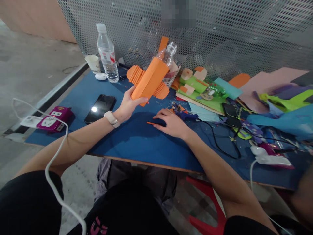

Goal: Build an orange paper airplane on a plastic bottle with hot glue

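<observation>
My left hand is wrapped round the lower end of a clear plastic bottle covered in orange paper. Pleated orange paper wings stick out from both sides, and an orange strip rises by the bottle's neck. The bottle is tilted, its neck up and to the right, above the table. Low over the blue table, my right hand has its thumb and index finger apart. A thin orange paper piece lies at the thumb's tip. Just beyond that hand is a dark blue glue gun.
A phone, a water bottle, a paper cup and a purple power strip stand left. Coloured paper and a green paper craft cover the right, with cables. A mesh panel borders the back. Someone's blurred arm shows at right.
</observation>
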Motion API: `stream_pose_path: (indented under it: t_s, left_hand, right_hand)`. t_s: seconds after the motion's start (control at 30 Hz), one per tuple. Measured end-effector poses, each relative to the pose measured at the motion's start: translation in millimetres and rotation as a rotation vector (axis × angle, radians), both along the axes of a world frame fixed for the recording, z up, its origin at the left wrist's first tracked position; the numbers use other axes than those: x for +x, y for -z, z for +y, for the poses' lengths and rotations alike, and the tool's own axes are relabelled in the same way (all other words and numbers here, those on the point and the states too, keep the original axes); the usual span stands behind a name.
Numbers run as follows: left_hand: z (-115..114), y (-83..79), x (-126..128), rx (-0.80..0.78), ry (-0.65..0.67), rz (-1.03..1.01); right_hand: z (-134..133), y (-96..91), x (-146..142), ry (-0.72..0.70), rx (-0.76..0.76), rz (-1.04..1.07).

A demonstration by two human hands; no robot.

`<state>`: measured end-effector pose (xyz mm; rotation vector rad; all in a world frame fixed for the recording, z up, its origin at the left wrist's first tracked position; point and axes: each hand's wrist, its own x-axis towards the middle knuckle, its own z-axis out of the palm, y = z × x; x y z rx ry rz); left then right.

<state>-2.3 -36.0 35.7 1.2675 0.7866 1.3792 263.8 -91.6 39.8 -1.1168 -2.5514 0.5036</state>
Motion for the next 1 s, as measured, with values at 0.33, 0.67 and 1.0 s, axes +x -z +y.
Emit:
stream_pose_path:
  t_s: [0.33, 0.67, 1.0]
  left_hand:
    - [-2, -2.0, -1, -0.029, 0.086, 0.015]
    - [-7, -1.7, 1, -0.047, 0.177, -0.031]
    - [-16, -2.7, 8, -0.055, 0.274, -0.078]
  right_hand:
    - [5, 3.5, 10, 0.083, 0.064, 0.316]
    - [12, 0.3, 10, 0.3, -0.117, 0.977]
    - [16, 7.0, 14, 0.448, 0.063, 1.065]
